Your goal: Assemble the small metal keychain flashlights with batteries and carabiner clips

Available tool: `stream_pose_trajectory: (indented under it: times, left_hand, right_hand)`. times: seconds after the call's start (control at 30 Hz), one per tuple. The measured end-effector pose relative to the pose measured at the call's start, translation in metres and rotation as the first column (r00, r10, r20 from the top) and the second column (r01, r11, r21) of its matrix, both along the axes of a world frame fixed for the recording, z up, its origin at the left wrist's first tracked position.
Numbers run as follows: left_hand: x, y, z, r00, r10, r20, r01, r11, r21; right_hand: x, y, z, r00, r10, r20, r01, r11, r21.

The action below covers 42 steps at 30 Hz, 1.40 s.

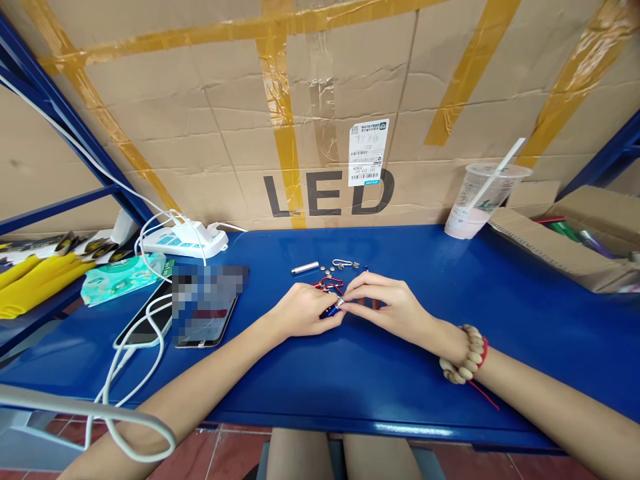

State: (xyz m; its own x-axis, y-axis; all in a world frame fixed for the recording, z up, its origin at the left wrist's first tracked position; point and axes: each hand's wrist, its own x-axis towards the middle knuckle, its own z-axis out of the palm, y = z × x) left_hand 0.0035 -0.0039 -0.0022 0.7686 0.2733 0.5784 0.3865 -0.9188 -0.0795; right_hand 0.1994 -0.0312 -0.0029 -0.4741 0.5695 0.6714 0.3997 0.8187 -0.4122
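Over the blue table, my left hand (309, 308) is closed around a small blue metal tube (330, 311) with a ribbed silver end, resembling a keychain flashlight. The fingertips of my right hand (387, 300) pinch that silver end, so both hands meet on the same piece. Much of the tube is hidden by fingers. Just behind the hands lie a red carabiner clip (334, 282), a silver carabiner clip (342, 263) and several small round metal discs (328, 271) like button cells. A short silver tube (305, 268) rests left of the discs. Part of a blue item (362, 269) shows behind my right fingers.
Two phones (145, 327) (206, 320) with white cables lie at the left, before a white power strip (185, 240). Yellow packages (45, 280) sit farther left. A plastic cup (467, 213) with a straw and an open cardboard box (560, 250) stand at the right. Large cardboard (225, 133) backs the table.
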Motion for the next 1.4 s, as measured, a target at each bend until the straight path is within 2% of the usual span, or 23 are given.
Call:
stream_pose_trajectory:
  times: [0.5,0.67,0.77,0.97,1.4]
  left_hand:
    - [0.002,0.000,-0.002,1.000,0.023,-0.002,-0.023,0.999,-0.024]
    - [0.004,-0.003,0.000,0.995,0.088,0.037,-0.088,0.996,-0.017]
    - [0.005,-0.005,0.000,0.999,0.042,0.033,-0.042,0.999,-0.014]
    - [0.006,-0.007,-0.002,0.999,-0.045,0.006,0.045,0.999,0.010]
    - [0.007,-0.010,-0.004,0.995,-0.096,0.008,0.096,0.995,0.028]
  right_hand:
    - [0.002,0.001,0.003,0.995,-0.049,0.090,0.059,0.992,-0.111]
    - [0.004,0.003,0.005,0.989,-0.128,0.076,0.137,0.982,-0.133]
    - [0.005,0.005,0.006,0.978,-0.164,0.126,0.178,0.978,-0.110]
    - [0.005,0.010,0.001,0.946,-0.100,0.307,0.149,0.979,-0.139]
    - [0.002,0.017,-0.008,0.943,0.047,0.330,0.032,0.973,-0.229]
